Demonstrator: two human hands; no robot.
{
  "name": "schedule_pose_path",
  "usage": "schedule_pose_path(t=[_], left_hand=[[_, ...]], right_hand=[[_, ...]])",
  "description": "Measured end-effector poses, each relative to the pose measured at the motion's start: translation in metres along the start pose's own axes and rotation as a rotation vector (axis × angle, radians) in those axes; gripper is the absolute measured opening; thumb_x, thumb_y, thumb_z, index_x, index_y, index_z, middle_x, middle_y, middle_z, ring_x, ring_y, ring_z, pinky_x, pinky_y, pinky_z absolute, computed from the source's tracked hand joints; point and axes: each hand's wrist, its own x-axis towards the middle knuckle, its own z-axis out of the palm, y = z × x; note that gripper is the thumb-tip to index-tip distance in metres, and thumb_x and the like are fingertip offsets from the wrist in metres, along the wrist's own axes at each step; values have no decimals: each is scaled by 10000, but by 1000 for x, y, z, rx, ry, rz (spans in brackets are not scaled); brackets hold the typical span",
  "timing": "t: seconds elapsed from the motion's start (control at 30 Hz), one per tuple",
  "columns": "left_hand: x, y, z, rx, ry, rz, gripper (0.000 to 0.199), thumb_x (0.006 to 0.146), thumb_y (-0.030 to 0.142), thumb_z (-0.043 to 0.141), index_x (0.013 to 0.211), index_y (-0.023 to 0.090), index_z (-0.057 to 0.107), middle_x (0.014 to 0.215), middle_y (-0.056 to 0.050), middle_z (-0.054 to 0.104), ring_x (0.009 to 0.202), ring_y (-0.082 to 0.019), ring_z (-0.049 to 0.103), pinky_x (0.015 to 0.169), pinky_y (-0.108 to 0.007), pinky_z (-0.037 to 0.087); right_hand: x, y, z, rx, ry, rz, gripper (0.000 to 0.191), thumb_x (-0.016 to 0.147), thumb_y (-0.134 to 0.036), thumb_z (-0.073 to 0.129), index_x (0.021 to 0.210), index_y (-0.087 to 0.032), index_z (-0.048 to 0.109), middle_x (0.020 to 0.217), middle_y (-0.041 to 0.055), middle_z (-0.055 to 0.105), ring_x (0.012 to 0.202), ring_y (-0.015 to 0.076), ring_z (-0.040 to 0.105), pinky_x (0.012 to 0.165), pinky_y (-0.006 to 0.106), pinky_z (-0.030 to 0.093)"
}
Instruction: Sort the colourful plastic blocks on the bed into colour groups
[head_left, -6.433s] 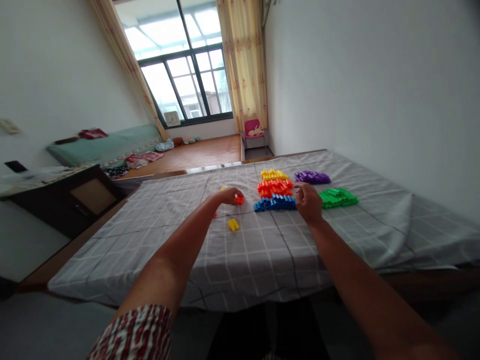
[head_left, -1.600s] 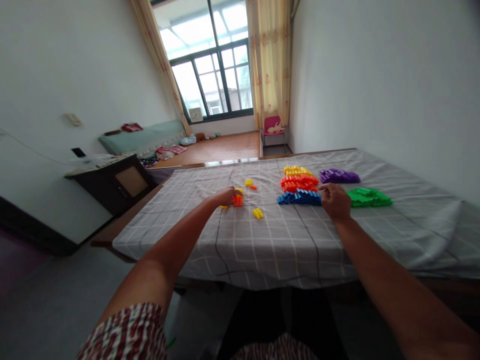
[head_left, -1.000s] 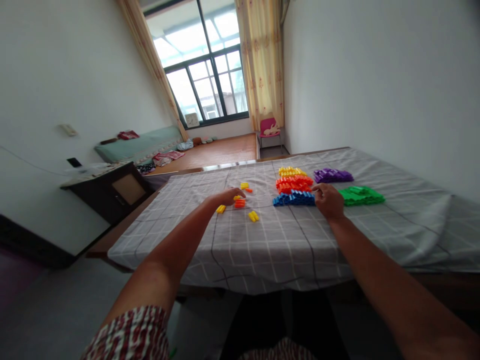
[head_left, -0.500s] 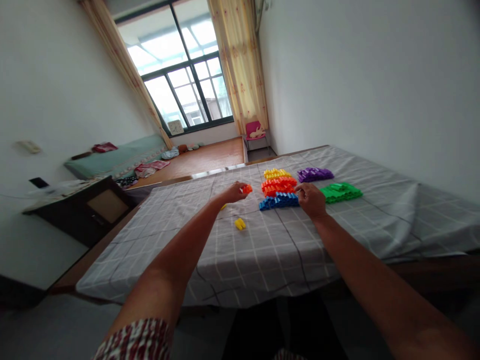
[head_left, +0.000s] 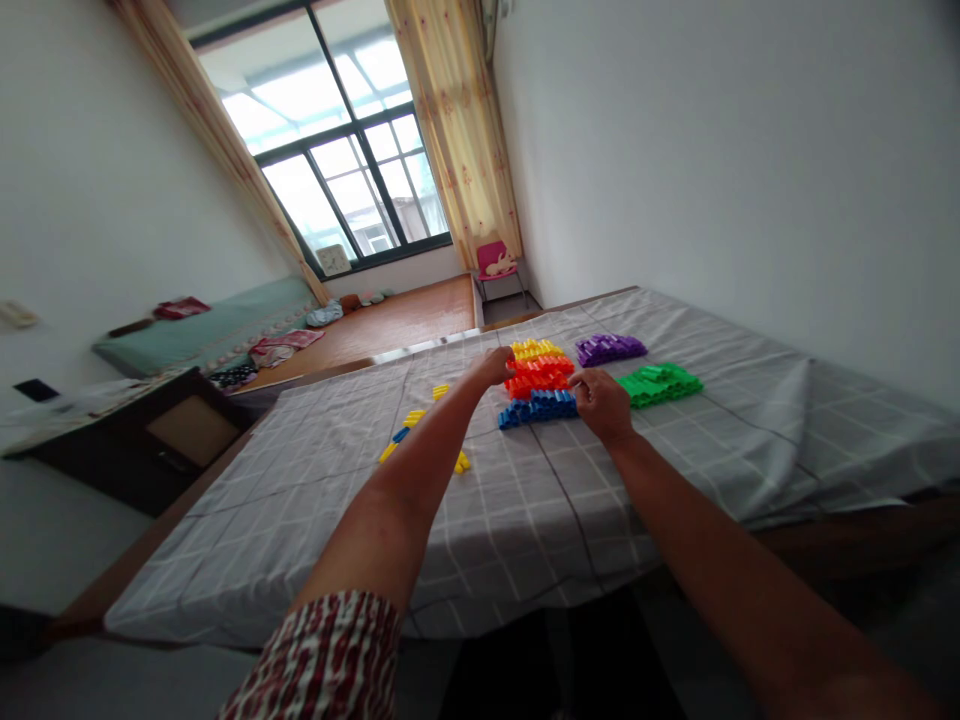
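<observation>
Our left hand (head_left: 495, 368), half-curled, meets the orange pile's (head_left: 538, 376) left end; our right hand (head_left: 604, 400), loosely curled, its right. We cannot tell what either holds.

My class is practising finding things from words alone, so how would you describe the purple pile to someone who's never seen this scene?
Find the grey checked cloth, then the green pile on it. Just beyond that, to the right of the yellow pile, lies the purple pile, the only one of that colour, with no hand on it.
</observation>
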Motion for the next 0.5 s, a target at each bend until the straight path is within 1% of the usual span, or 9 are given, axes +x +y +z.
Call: schedule_pose_path(t=[0.07,0.13,0.2,0.27,0.3,0.4,0.5], left_hand=[[2,-6,4,-1,2,-25,482,758,377,701,1200,193,642,1168,-101,674,1023,-240,626,893,-332,500],[0,-18,3,-41,39,-27,501,803,404,668,1256,196,614,1245,-106,648,1050,-227,626,912,-319,494],[-8,-40,-4,-76,97,-33,494,854,419,614,1294,195,594,1286,-103,631,1047,-203,634,918,-298,490],[-23,-69,-15,-60,138,-71,462,874,425,587,1274,195,616,1280,-96,640,1035,-196,645,917,-292,491],[-32,-85,-21,-41,129,-103,429,871,412,591,1236,193,647,1243,-90,664,1017,-197,654,909,-290,494],[-68,-132,-37,11,32,-217,330,832,343,624,1105,185,723,1087,-64,731,942,-194,678,868,-263,508],[-103,-167,-43,26,-78,-291,302,782,249,643,1062,186,739,1067,-54,741,943,-193,681,854,-249,520]], right_hand=[[0,0,0,0,-4,1,202,784,-95,472,802,-218,631,848,57,700,847,215,613,800,315,447],[0,1,0,-1,-8,0,203,786,-96,471,804,-217,632,849,57,699,844,215,611,800,317,446],[0,1,1,-2,-11,-5,203,781,-96,472,808,-215,634,850,58,698,845,215,610,796,317,445],[-1,2,1,-6,-12,-7,202,778,-96,474,809,-213,636,852,60,697,841,215,609,786,316,445],[-1,2,1,-8,-13,-7,202,776,-97,476,810,-212,638,853,61,696,837,215,609,780,316,445],[-1,4,1,-12,-4,-5,197,769,-103,481,804,-211,642,852,64,694,820,215,608,767,317,445],[-1,6,1,-17,13,1,196,758,-110,478,793,-207,645,846,68,694,815,220,613,755,320,444]])
